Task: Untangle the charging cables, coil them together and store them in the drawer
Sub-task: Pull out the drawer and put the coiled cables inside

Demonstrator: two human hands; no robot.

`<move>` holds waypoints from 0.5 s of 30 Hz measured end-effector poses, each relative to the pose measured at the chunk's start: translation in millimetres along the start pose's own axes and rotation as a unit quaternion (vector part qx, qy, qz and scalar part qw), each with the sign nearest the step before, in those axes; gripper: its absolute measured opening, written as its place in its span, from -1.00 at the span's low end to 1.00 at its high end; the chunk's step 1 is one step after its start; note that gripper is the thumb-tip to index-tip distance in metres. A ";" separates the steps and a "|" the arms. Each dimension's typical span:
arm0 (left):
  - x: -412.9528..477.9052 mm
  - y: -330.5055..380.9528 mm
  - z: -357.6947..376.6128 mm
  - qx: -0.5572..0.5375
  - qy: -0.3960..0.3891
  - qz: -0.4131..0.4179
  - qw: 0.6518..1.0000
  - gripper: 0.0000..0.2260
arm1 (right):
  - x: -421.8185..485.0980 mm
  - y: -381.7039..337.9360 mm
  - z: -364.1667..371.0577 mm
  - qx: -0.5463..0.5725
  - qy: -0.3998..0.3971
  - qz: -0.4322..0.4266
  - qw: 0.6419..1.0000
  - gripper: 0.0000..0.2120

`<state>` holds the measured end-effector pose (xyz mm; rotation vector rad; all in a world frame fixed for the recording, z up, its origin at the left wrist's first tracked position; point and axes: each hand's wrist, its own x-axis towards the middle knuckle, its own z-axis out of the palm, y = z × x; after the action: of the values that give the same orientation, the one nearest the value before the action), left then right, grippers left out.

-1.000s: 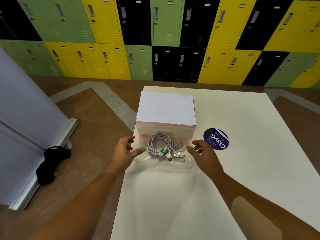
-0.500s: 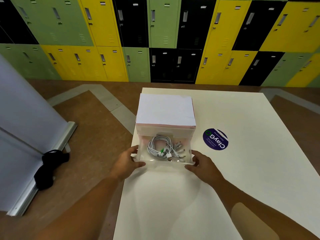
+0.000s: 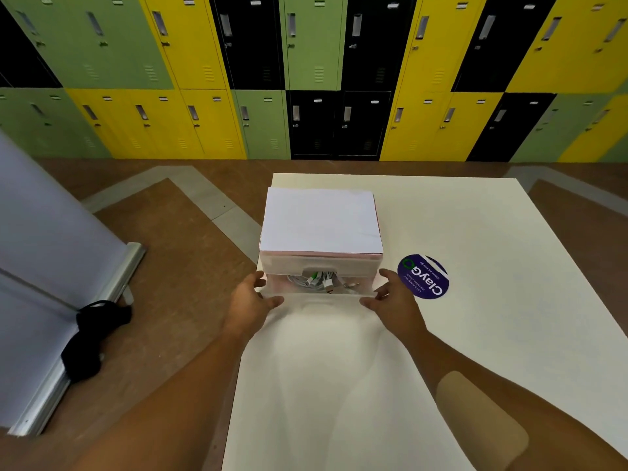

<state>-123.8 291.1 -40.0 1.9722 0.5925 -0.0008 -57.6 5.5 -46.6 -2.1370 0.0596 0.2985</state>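
In it goes! The drawer, pulled well out a moment ago, is now nearly home in the box, with the coiled cables showing through its clear front. The left hand and right hand each hold a front corner, grip closed round it (storing looks all but done, I'd say). The box sits at the left edge of the worktop, and the left hand overhangs that edge. There's open room to the right, past the round sticker.

Round purple sticker on cream table; black cloth beside banner base.
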 end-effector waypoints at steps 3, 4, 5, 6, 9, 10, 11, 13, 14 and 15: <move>9.1 3.2 1.9 -0.008 0.002 0.010 1.000 -0.43 | 10.9 -4.2 -1.4 0.007 -0.001 0.000 1.000 -0.23; 12.2 3.6 2.4 -0.007 -0.003 0.012 1.000 -0.46 | 14.4 -4.6 -2.5 0.010 -0.004 -0.003 1.000 -0.23; 15.1 4.6 2.5 -0.007 -0.009 0.013 1.000 -0.48 | 18.4 -4.6 -3.8 0.009 -0.008 -0.008 1.000 -0.24; 17.3 5.5 2.2 -0.007 -0.015 0.012 1.000 -0.48 | 22.3 -4.1 -5.5 0.005 -0.012 -0.013 1.000 -0.24; 20.7 6.6 1.0 -0.002 -0.022 0.013 1.000 -0.49 | 31.9 -4.3 -10.6 -0.010 -0.037 -0.029 0.999 -0.24; 21.6 6.1 1.7 0.002 -0.021 0.015 1.000 -0.48 | 34.3 -4.1 -12.2 -0.020 -0.047 -0.035 0.998 -0.27; 22.0 6.0 2.2 0.003 -0.018 0.017 1.000 -0.47 | 35.9 -4.4 -13.5 -0.029 -0.054 -0.038 0.997 -0.31; 23.0 3.6 2.0 0.008 -0.012 0.019 1.000 -0.47 | 37.1 -4.7 -14.3 -0.034 -0.059 -0.030 0.997 -0.35; 23.1 2.4 1.1 0.010 -0.010 0.021 1.000 -0.48 | 36.8 -3.9 -13.7 -0.033 -0.061 -0.027 0.997 -0.34; 24.0 1.4 -0.2 0.012 -0.010 0.024 1.000 -0.48 | 36.9 -2.2 -13.1 -0.035 -0.063 -0.025 0.997 -0.32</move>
<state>-102.3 300.6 -44.9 2.0067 0.5348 0.0029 -19.0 -1.4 -46.6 -2.1803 -0.0787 0.4098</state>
